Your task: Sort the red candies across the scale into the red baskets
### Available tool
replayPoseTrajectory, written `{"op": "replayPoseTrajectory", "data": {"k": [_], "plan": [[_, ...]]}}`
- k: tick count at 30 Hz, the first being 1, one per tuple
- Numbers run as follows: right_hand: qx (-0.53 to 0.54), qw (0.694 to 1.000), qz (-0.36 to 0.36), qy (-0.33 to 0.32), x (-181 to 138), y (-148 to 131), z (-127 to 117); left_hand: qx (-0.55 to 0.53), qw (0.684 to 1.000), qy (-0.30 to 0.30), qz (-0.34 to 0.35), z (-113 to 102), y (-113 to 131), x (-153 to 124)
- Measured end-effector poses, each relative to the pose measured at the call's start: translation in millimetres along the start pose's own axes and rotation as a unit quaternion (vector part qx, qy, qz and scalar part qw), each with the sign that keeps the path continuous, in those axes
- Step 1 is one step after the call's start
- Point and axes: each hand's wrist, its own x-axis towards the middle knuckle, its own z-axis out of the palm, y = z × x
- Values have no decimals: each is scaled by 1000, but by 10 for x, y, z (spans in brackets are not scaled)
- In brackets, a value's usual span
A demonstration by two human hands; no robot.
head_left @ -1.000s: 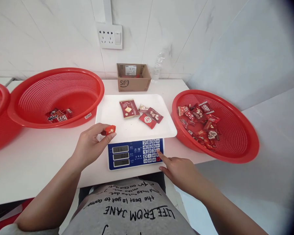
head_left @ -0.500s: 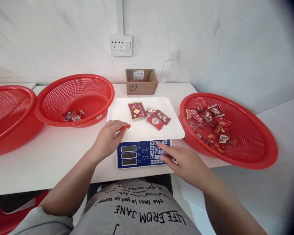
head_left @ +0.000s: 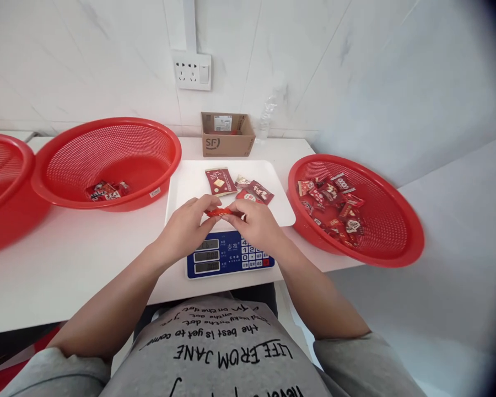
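Both hands meet over the front edge of the white tray (head_left: 182, 190). The left hand (head_left: 188, 226) and the right hand (head_left: 256, 223) each pinch one end of a small red packet (head_left: 219, 212) between thumb and fingertips, holding it level just above the tray. The tray belongs to an electronic scale (head_left: 215, 256) standing at the middle of the table's (head_left: 86, 259) front edge, its blue panel partly hidden by the right hand. Several snack packets (head_left: 220, 182) lie on the tray's back half. At the table's right edge a right basket (head_left: 355, 259) of red mesh holds a heap of wrapped sweets (head_left: 330, 201). Left of the scale a middle basket (head_left: 107, 122) holds a few packets (head_left: 107, 190), and a far-left basket (head_left: 8, 146) touches it. A cardboard box (head_left: 227, 142) sits at the back edge.
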Motion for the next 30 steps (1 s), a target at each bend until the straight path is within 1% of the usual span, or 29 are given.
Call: {"op": "replayPoseTrajectory", "data": {"k": [4,6,11,14,18,23,26,28,30], "plan": [[94,995,13,-25,31,97,-48,-2,1000,-15,8,19,-22,22],[120,992,21,-26,35,129,-61,-3,1000,-8,3,21,-22,30],[160,986,41,27,46,158,-72,-2,1000,16,-2,3,-30,40],[165,984,51,37,58,155,-72,-3,1000,16,-5,-9,-43,39],[121,991,47,42,65,145,-92,0,1000,19,-25,-31,-72,30],[5,995,46,85,75,198,-199,14,998,17,-57,-68,-127,26],[-68,991,33,108,83,277,-264,22,998,16,-51,-71,-144,24],[-110,989,24,92,81,331,-275,26,999,16,-43,-65,-150,15],[-136,989,33,39,74,367,-256,24,999,17,-38,-59,-159,-5]]}}
